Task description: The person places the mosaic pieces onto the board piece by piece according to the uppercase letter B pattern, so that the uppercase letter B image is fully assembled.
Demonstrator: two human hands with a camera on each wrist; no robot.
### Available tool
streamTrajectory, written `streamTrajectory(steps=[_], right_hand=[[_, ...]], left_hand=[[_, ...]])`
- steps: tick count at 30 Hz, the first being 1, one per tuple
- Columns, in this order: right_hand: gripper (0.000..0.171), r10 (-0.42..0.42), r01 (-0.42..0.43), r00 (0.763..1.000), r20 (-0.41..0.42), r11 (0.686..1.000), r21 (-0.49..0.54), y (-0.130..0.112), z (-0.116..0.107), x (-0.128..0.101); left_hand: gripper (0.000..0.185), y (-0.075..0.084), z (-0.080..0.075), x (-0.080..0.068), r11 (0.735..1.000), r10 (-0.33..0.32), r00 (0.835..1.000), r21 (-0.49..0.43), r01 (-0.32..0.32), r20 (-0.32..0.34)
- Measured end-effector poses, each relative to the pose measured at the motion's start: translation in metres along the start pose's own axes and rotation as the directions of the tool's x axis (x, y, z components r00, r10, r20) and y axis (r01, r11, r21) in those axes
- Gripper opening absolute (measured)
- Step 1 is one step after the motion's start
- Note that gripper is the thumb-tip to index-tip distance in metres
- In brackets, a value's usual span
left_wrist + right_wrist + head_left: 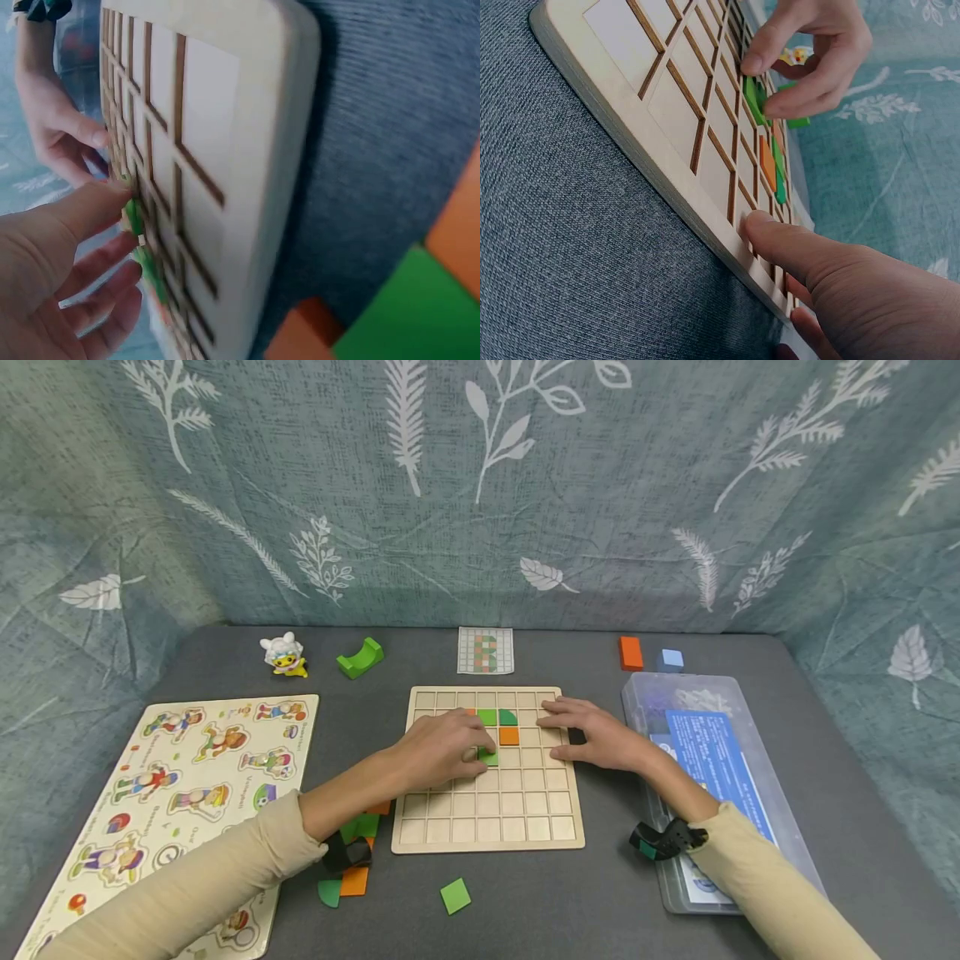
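I see the left hand (442, 750) pinching a green tile (488, 757) between thumb and fingertips, lowering it into a cell of the wooden grid board (487, 831) just below the placed green and orange tiles; the right hand (592, 732) lies flat, fingers straight, on the board's right edge, I judge to steady it on the table (600, 902). Spare tiles (352, 860) sit by the left wrist, within reach.
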State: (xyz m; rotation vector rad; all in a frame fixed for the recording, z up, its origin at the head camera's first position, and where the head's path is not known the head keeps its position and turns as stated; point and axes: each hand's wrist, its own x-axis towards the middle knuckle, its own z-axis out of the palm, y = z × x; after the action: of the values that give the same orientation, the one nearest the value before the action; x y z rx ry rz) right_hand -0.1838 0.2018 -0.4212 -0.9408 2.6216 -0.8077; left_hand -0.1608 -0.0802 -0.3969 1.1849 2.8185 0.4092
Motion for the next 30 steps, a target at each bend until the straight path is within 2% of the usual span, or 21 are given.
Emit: streamTrajectory(steps=[3, 6, 15, 18, 22, 26, 30], right_hand=[[0.049, -0.007, 0.007, 1.0, 0.004, 1.0, -0.003, 0.001, -0.001, -0.001], [0.049, -0.01, 0.01, 1.0, 0.009, 1.0, -0.004, 0.001, -0.001, -0.001], [0.049, -0.004, 0.003, 1.0, 0.017, 1.0, 0.012, 0.001, -0.001, -0.002], [0.049, -0.006, 0.006, 1.0, 0.015, 1.0, 0.01, 0.001, -0.001, -0.002], [0.049, -0.009, 0.009, 1.0, 0.014, 1.0, 0.012, 0.0, -0.001, -0.001], [0.05, 0.001, -0.002, 1.0, 0.017, 1.0, 0.019, -0.001, 0.0, -0.001], [0.05, 0.013, -0.014, 1.0, 0.02, 0.999, 0.032, -0.002, 0.0, -0.002]], left_hand=[[0.021, -0.001, -0.006, -0.004, 0.999, -0.04, 0.998, -0.006, 0.039, -0.052], [0.025, -0.007, -0.014, -0.018, 0.994, -0.105, 0.99, -0.033, 0.102, -0.096], [0.022, -0.03, -0.026, -0.099, 0.96, -0.28, 0.959, -0.031, 0.278, -0.056], [0.021, -0.032, -0.028, -0.122, 0.953, -0.302, 0.952, -0.032, 0.3, -0.056], [0.023, -0.032, -0.029, -0.145, 0.95, -0.312, 0.95, -0.038, 0.31, -0.032], [0.023, -0.029, -0.025, -0.16, 0.952, -0.304, 0.953, -0.035, 0.304, 0.007], [0.022, -0.026, -0.019, -0.167, 0.956, -0.291, 0.957, -0.038, 0.291, 0.018]])
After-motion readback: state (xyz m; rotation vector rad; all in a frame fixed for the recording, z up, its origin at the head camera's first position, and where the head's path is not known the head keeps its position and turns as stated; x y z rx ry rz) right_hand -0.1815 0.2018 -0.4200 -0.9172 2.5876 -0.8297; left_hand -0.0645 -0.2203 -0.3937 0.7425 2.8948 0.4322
